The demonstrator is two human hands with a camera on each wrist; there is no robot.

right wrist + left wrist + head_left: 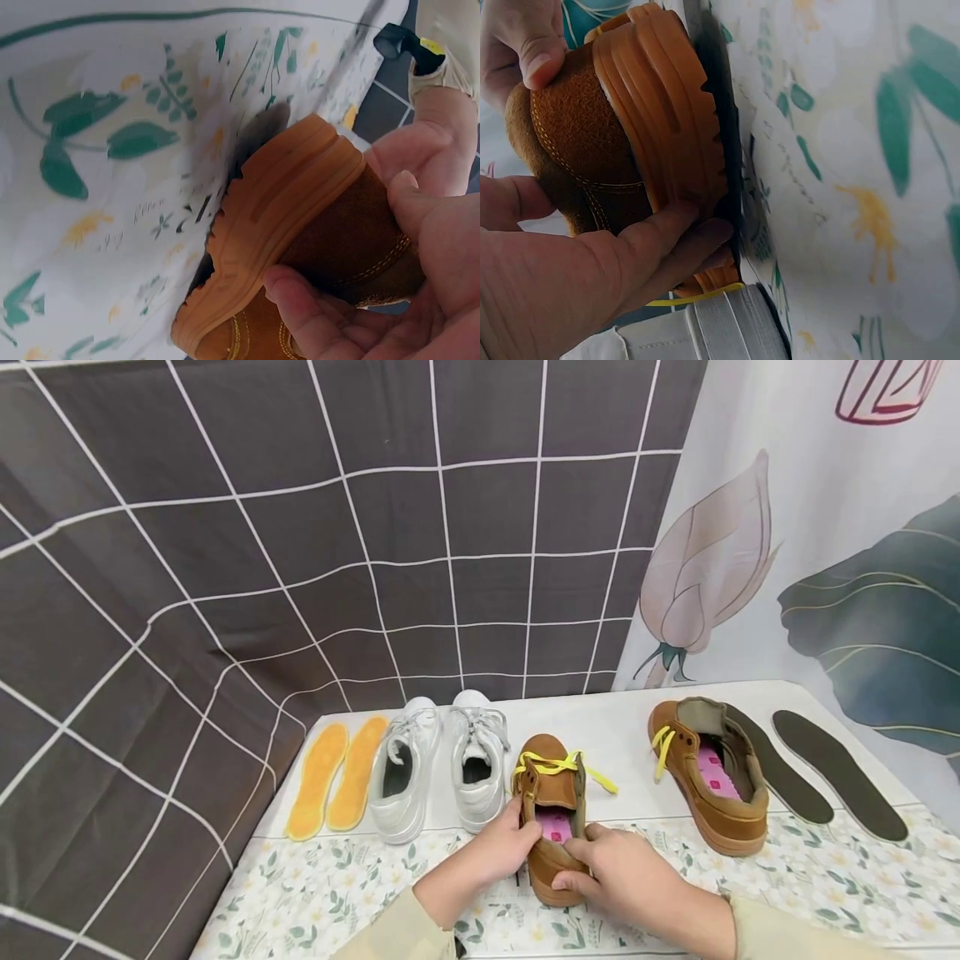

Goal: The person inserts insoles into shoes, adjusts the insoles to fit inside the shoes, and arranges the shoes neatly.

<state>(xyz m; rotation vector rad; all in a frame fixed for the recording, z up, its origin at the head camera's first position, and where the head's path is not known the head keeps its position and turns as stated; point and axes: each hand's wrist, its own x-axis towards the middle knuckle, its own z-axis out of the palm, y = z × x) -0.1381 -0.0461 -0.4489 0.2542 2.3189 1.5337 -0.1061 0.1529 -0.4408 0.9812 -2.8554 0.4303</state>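
Note:
A brown suede shoe (553,887) with yellow laces (551,766) points away from me, front and centre in the head view. Inside it lies a pink insole (555,827). My left hand (504,842) grips the shoe's left side, thumb at the opening and fingers along the sole (660,120). On the other side, my right hand (626,867) holds the heel part, its thumb and fingers on the suede (345,240). The right wrist view shows the heel tipped slightly up from the cloth. The matching brown shoe (727,817) stands to the right, also with a pink insole (716,770) inside.
Two white shoes (405,810) (482,802) stand left of the held shoe. Beyond them lie two orange insoles (318,781) (358,777). Two dark insoles (780,768) (840,772) lie at the right. A floral cloth (315,902) covers the table's front; a dark grid curtain (480,510) hangs behind.

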